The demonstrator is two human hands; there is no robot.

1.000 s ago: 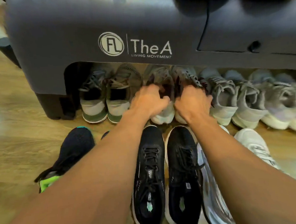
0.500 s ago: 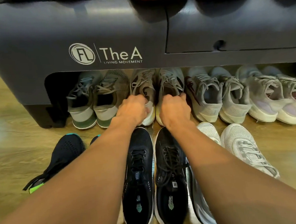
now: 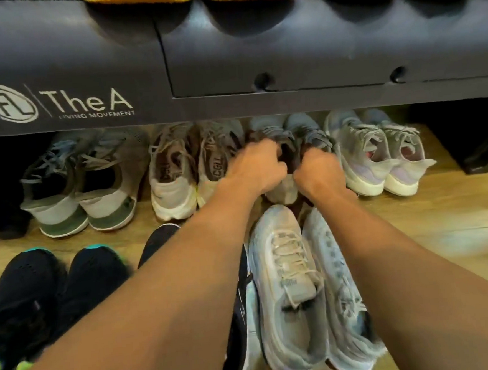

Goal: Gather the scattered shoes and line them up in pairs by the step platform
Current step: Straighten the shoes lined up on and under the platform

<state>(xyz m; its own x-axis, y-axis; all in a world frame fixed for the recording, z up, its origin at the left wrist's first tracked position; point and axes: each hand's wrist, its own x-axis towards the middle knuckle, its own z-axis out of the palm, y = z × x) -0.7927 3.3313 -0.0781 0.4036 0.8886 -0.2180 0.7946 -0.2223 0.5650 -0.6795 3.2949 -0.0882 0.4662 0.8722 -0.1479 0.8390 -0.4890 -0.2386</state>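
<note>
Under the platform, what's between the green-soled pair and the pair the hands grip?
Head view: one tan pair with white heels, beside the gripped grey pair.

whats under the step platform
Four pairs of sneakers, heels outward. The left hand and right hand grip the third pair, covering its openings; the step platform hides the toes.

Both arms are pointing forward side by side, the left hand (image 3: 253, 169) and right hand (image 3: 320, 173) knuckles-up, fingers (image 3: 271, 154) gripping the heels of the grey pair (image 3: 281, 192).
</note>
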